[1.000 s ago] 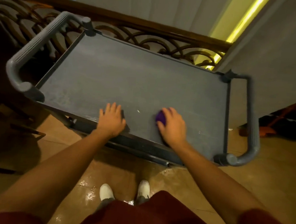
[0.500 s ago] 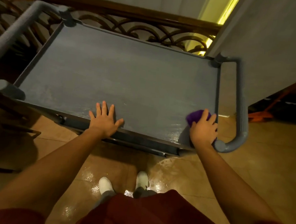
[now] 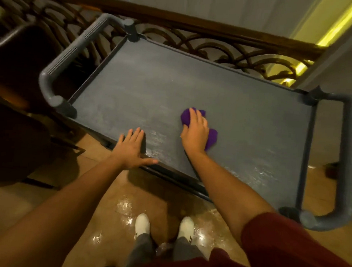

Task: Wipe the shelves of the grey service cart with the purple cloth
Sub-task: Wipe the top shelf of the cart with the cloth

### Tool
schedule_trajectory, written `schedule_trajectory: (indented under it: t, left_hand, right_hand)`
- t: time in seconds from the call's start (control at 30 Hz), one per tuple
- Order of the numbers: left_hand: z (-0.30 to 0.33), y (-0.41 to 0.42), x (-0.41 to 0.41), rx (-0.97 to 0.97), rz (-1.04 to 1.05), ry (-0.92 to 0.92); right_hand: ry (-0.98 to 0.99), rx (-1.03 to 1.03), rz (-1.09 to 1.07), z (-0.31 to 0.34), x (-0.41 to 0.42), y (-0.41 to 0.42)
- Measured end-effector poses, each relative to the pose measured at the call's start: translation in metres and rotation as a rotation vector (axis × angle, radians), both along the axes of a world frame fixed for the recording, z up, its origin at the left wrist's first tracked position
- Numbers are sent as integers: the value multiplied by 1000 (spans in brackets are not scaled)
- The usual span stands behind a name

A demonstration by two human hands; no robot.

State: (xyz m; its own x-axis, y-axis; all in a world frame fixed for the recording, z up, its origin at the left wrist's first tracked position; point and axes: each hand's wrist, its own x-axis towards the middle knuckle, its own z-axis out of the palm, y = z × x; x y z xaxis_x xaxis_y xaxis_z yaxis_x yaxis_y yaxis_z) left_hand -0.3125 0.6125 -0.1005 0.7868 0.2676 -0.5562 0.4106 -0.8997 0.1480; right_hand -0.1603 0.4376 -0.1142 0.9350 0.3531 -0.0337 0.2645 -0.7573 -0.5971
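Observation:
The grey service cart's top shelf [image 3: 195, 88] fills the middle of the view, with wet streaks along its near edge. My right hand [image 3: 195, 132] presses flat on the bunched purple cloth [image 3: 211, 138] near the shelf's middle front; purple shows above the fingers and to the right of the palm. My left hand [image 3: 131, 148] lies flat with fingers spread on the shelf's near edge, to the left of the cloth, holding nothing. Lower shelves are hidden under the top one.
Grey tube handles stand at the cart's left end [image 3: 72, 55] and right end [image 3: 344, 157]. A wood and iron railing [image 3: 198, 39] runs behind the cart. A dark chair [image 3: 16, 105] sits at the left. The tiled floor [image 3: 124, 207] by my feet is wet.
My right hand has swept the cloth from the shelf's near right corner back left toward the middle. The left hand stays on the near edge. The view has shifted.

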Motion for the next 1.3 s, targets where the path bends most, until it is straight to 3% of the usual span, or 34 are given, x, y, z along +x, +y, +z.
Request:
schedule_trajectory:
  t: [0.13, 0.27, 0.33, 0.43, 0.5, 0.73, 0.8, 0.9, 0.97, 1.1, 1.23, 1.3]
  left_hand:
    - [-5, -4, -3, 146, -38, 37]
    - [-6, -2, -3, 128, -30, 41]
    - [-5, -1, -4, 137, -38, 32]
    - [-5, -4, -3, 149, -64, 37]
    - [-7, -5, -2, 152, -62, 38]
    - [-8, -2, 1, 126, -71, 54]
    - [1, 5, 1, -44, 1, -10]
    - [18, 4, -3, -388, 203, -325]
    - [37, -16, -7, -607, 301, -425]
    - [64, -64, -23, -1194, 462, -179]
    - [65, -82, -62, -1372, 457, -54]
    - [60, -88, -82, -1370, 445, -52]
  right_hand:
    - [31, 34, 341, 5, -23, 0]
    - [11, -63, 708, 11, -34, -31]
    - [-41, -65, 652, 14, -13, -51]
    - [-68, 17, 185, 8, 23, -73]
    - [0, -3, -8, 1, 20, -71]
    - [136, -42, 287, 7, -70, -31]
    - [208, 15, 183, 23, -69, -43]
    - [123, 135, -9, 58, -80, -70]
    - [120, 171, -13, 77, -104, -76]
    - [100, 183, 54, 97, -159, -67]
    - [105, 252, -6, 95, -209, -73]
    - [155, 301, -68, 86, -231, -84]
